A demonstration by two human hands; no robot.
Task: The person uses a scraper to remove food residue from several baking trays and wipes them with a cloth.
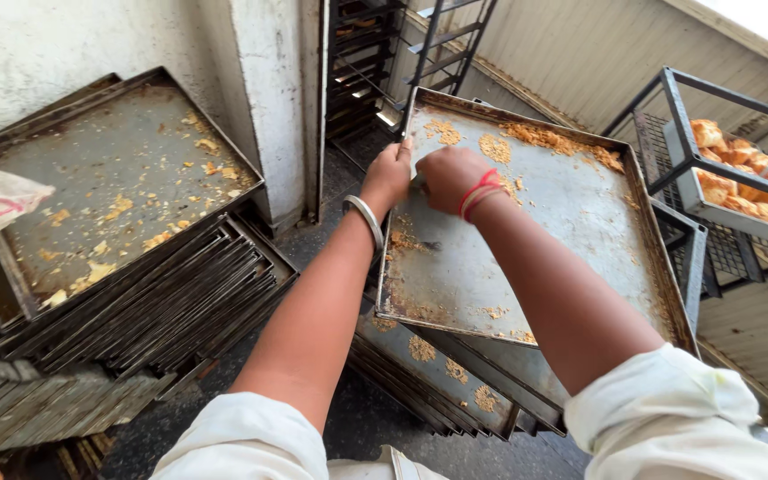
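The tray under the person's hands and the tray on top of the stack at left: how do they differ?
The tray under the hands is held up at its edge by the left hand, while the right hand is on its surface; the tray on the left stack rests untouched. The held tray's crumbs gather along its far edge; the stacked tray's are scattered across it. Both are flat, rimmed, grey metal baking trays.

Dark floor (357, 427) bears two stacks of trays (135, 329).

Crumbed tray (526, 240) on right tray pile (437, 373); second tray stack (135, 302) left; pastry rack (740, 178) far right.
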